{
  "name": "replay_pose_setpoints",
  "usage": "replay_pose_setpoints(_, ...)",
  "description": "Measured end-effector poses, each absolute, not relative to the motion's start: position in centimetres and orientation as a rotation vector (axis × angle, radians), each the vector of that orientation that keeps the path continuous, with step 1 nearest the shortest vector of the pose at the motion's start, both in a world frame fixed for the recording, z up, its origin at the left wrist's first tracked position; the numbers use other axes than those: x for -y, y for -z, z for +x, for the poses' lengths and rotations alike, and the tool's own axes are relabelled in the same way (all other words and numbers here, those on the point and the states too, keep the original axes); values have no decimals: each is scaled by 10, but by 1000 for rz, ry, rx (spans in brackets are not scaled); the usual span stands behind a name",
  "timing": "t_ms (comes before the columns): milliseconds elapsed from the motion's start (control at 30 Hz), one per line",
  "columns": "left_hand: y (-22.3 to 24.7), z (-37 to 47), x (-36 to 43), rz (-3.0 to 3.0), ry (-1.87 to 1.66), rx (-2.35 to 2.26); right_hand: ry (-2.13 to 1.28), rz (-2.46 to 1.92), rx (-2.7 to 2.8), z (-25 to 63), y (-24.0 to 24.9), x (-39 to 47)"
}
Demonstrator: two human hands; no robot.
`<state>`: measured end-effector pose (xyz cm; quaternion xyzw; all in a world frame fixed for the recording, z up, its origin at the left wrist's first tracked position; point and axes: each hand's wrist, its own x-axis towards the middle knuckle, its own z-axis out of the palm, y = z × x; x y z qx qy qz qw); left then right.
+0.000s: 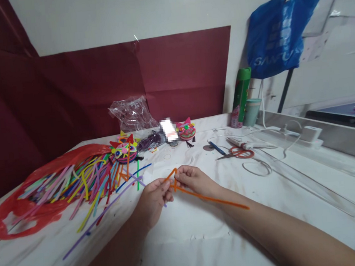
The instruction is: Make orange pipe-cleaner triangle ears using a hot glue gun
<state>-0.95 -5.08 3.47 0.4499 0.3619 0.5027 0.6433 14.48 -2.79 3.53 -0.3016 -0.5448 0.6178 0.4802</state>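
An orange pipe cleaner [212, 198], bent into a small angular shape at one end, is held between both hands above the white table. My left hand [155, 200] pinches the bent part from the left. The fingers of my right hand [195, 180] are closed on its upper right corner, and the long straight end runs right across my right forearm. A purple pipe cleaner [101, 211] lies to the left of my left hand. Just beyond it are a green one [138, 176] and a blue one.
Many coloured pipe cleaners spill from a red bag [69, 156] at left, beside a decorated mask-like piece [124, 152]. A similar piece [186, 130] stands behind. Scissors [241, 152], a blue pen-like tool [217, 148], a glue gun [238, 142] and cables lie right.
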Motion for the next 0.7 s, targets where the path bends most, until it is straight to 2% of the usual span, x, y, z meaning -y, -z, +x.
replay_pose_setpoints(700,-27,-6,50,1128,-1156,-915,-1433,-718,1184,137,-33,36)
